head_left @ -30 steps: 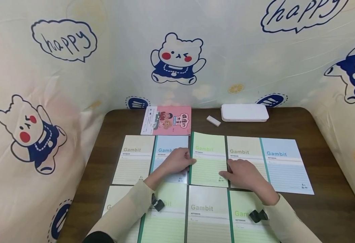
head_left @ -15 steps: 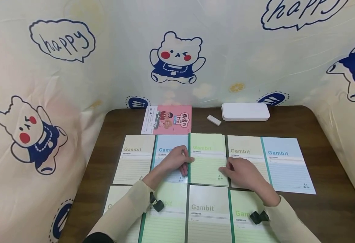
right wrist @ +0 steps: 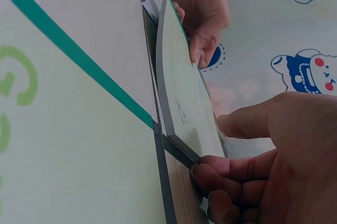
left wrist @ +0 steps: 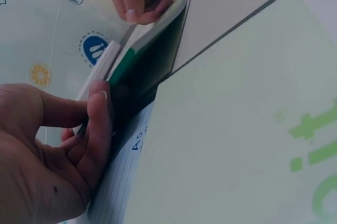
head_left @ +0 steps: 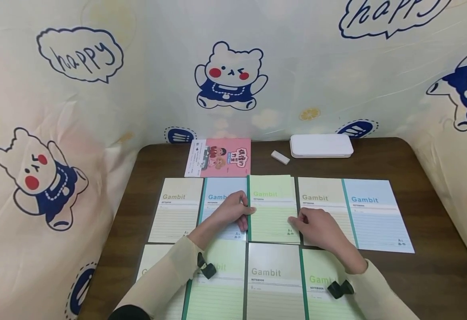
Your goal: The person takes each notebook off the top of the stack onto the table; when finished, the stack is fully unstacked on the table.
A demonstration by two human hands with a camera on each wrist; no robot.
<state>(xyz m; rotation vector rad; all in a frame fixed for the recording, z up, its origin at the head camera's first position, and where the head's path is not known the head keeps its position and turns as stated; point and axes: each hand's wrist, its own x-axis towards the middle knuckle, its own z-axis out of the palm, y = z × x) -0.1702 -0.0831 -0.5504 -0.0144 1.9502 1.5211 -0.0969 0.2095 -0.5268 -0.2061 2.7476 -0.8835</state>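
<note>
Between both hands is a green Gambit notebook (head_left: 272,213) with a dark green spine strip. My left hand (head_left: 230,212) pinches its spine edge, thumb on the cover and fingers underneath. My right hand (head_left: 320,227) holds the opposite edge near the lower corner, thumb over the cover. In the left wrist view the spine side of the notebook (left wrist: 131,66) stands tilted up off the surface, its dark underside showing. A blue notebook (head_left: 223,189) lies partly hidden under my left hand, and a beige notebook (head_left: 325,193) lies beside my right hand.
A front row includes another beige notebook (head_left: 275,284) and a green notebook (head_left: 217,293), partly covered by the left sleeve. At the far right lies a blue notebook (head_left: 377,222). Along the back of the table (head_left: 437,275) are a pink booklet (head_left: 229,158), an eraser (head_left: 280,157) and a white case (head_left: 321,146).
The green notebook has shifted slightly left and its top edge, slanted a second ago, now looks level. Both hands keep hold of it, barely moving over the last half second.
</note>
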